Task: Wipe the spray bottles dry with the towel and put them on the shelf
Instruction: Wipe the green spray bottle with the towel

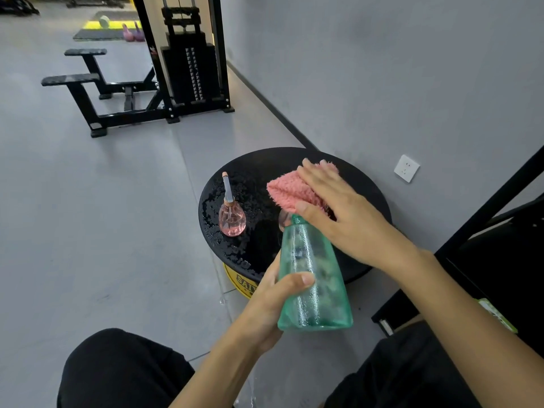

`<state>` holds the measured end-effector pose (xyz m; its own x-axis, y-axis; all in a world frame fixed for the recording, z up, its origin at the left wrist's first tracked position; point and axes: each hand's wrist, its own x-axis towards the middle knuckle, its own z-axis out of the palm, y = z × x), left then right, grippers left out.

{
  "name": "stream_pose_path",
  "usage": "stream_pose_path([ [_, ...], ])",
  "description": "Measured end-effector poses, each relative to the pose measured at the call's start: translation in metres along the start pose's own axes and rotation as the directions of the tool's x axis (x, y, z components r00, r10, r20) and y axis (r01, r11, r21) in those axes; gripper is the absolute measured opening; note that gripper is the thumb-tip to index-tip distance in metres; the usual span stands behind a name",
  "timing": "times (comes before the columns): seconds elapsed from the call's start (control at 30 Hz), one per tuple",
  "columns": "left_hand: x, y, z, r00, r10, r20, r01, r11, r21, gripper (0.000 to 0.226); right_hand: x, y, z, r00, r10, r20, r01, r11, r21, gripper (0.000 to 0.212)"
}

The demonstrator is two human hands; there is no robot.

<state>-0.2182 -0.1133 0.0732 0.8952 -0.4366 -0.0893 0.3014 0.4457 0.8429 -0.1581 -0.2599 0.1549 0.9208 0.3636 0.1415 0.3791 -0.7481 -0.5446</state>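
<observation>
Holding the green bottle (312,275) tilted above the wet surface's (365,189) near edge, my left hand (273,295) grips its base; my right hand (338,207), fingers straight, presses the towel (287,191) on its top. 1 pink bottle (232,216) stands upright on the surface.

A black weight-stack machine (188,72) stands on the grey floor (88,201) beside the grey wall (382,69). Behind it, pink kettlebells (132,32) sit by a black-and-yellow mat (97,30). Nearer than it, the wall holds a white socket (406,168).

The pink towel (287,191) hides the top of the green bottle (315,278).
</observation>
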Motion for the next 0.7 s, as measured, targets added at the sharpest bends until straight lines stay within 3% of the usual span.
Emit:
stream_pose_path([
  [0.2, 0.002, 0.006, -0.007, 0.998, 0.057, -0.027, -0.058, 0.997, -0.046, 0.086, -0.020, -0.016, 0.008, 0.995, -0.095, 0.039, 0.093, 0.994, 0.059, 0.054],
  [0.33, 0.001, 0.005, -0.004, 0.999, 0.040, -0.015, -0.040, 0.999, 0.002, 0.069, -0.015, -0.016, 0.009, 0.998, -0.043, 0.047, 0.044, 0.999, -0.008, 0.061],
  [0.43, 0.003, 0.002, 0.000, 1.000, 0.026, -0.003, -0.026, 0.999, 0.027, 0.068, -0.002, -0.015, 0.012, 1.000, 0.001, -0.028, -0.002, 1.000, -0.012, 0.065],
  [0.6, 0.001, 0.003, -0.002, 0.999, 0.033, -0.015, -0.034, 0.999, -0.039, 0.071, -0.002, -0.020, 0.018, 0.976, -0.002, -0.216, 0.016, 0.998, 0.064, 0.038],
  [0.7, 0.002, 0.005, -0.008, 0.997, 0.050, -0.054, -0.055, 0.994, -0.093, 0.077, -0.013, -0.024, 0.014, 0.980, -0.018, -0.198, 0.036, 0.996, 0.087, 0.029],
])
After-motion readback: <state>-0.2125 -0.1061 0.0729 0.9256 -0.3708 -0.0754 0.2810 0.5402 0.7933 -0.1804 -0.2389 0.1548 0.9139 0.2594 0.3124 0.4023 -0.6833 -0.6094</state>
